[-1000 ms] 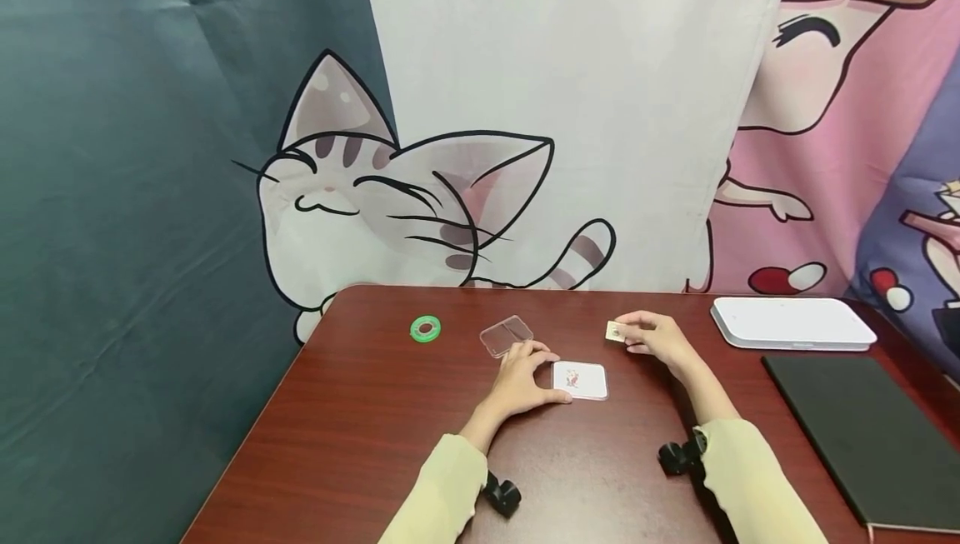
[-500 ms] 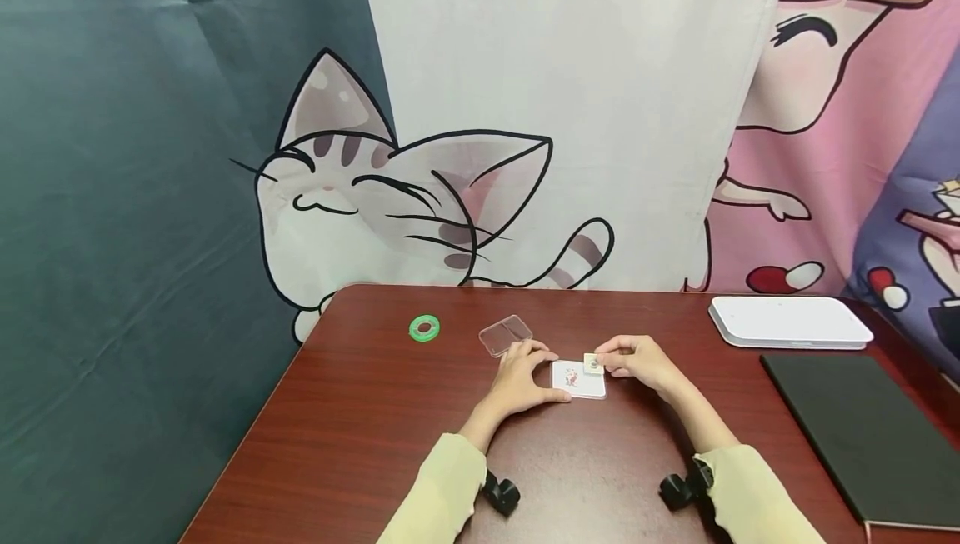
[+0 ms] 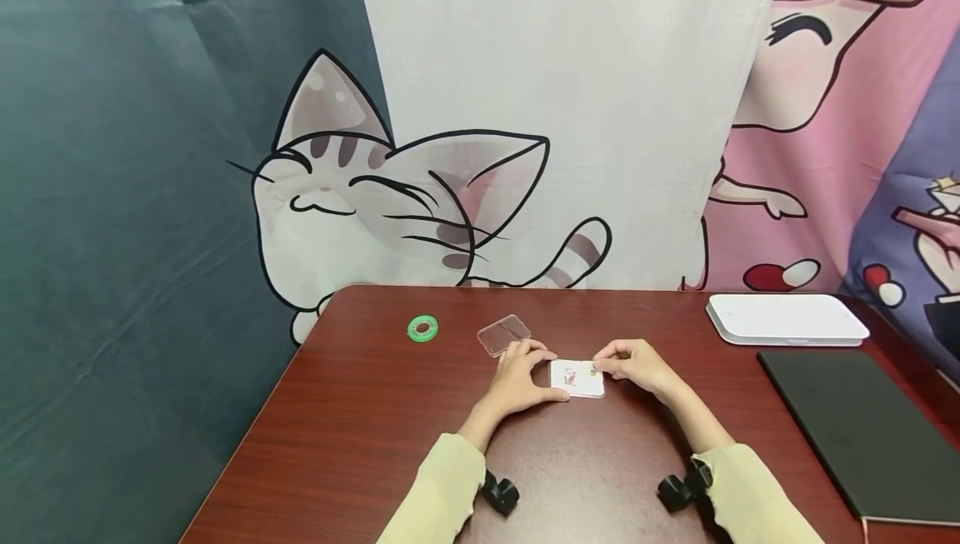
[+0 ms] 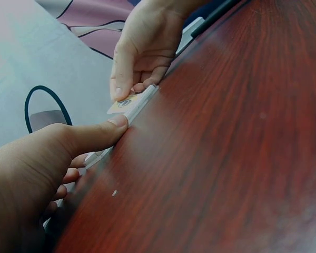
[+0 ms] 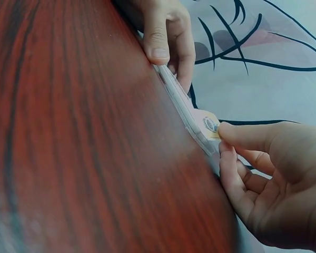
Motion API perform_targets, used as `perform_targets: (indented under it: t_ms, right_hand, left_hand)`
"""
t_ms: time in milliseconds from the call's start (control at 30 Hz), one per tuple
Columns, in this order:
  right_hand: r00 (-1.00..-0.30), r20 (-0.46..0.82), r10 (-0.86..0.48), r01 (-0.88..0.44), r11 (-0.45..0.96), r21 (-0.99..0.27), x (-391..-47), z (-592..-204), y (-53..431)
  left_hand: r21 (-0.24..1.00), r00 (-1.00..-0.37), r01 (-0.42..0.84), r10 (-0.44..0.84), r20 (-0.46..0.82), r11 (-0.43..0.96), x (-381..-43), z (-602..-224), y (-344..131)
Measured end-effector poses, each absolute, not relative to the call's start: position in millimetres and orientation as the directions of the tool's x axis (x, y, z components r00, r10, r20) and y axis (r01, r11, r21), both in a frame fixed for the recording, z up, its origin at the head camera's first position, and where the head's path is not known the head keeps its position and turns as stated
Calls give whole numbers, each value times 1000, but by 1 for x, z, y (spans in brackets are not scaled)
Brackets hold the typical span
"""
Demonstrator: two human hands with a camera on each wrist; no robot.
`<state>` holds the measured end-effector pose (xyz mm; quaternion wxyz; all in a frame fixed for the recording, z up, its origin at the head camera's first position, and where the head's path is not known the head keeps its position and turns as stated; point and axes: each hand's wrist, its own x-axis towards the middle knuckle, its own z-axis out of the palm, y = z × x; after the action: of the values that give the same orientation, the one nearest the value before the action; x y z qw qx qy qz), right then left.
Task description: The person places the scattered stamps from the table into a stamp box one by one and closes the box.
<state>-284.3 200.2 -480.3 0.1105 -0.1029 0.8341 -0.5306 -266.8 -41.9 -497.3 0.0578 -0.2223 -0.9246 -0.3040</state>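
Note:
A flat, clear-edged case point(image 3: 581, 390) with a white face and a small reddish print lies on the table. My left hand point(image 3: 520, 381) grips its left side between thumb and fingers. Between the thumb and fingers of my right hand point(image 3: 639, 367) is a small pale-yellow card point(image 5: 208, 122) with a dark round print. The card is at the case's far right corner, overlapping its face; the fingertips hide part of it. Just beyond my left hand lies a clear plastic lid point(image 3: 501, 335), its near edge partly behind the fingers.
A green ring point(image 3: 433, 328) lies toward the far left of the brown table point(image 3: 360, 444). At the right are a white flat box point(image 3: 787, 319) and a large black flat book or pad point(image 3: 862, 436). A printed curtain point(image 3: 600, 111) hangs behind the table.
My right hand has brought the small card left and nearer, from beside the case onto its far right corner, where it now lies lower. The left hand stays on the case.

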Motion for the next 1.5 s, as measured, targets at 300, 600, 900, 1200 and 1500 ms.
perform_targets:
  t_ms: [300, 600, 900, 1200, 1500]
  right_hand:
    - [-960, -48, -277, -85, 448, -890, -286, -481, 198]
    - [-960, -51, -275, -83, 454, -887, -282, -480, 198]
    - [-961, -36, -276, -92, 437, -895, -285, -486, 200]
    - [-961, -43, -271, -91, 461, -883, -283, -484, 198]
    - [-962, -53, -267, -82, 471, -878, -282, -482, 197]
  left_hand:
    - [537, -895, 444, 375, 240, 717, -268, -496, -42]
    - [535, -896, 443, 375, 239, 720, -269, -498, -41]
    - [531, -893, 450, 378, 246, 718, -268, -498, -41]
    - [536, -894, 447, 378, 240, 717, -269, -499, -42]
    - [539, -896, 443, 376, 236, 717, -268, -498, -42]
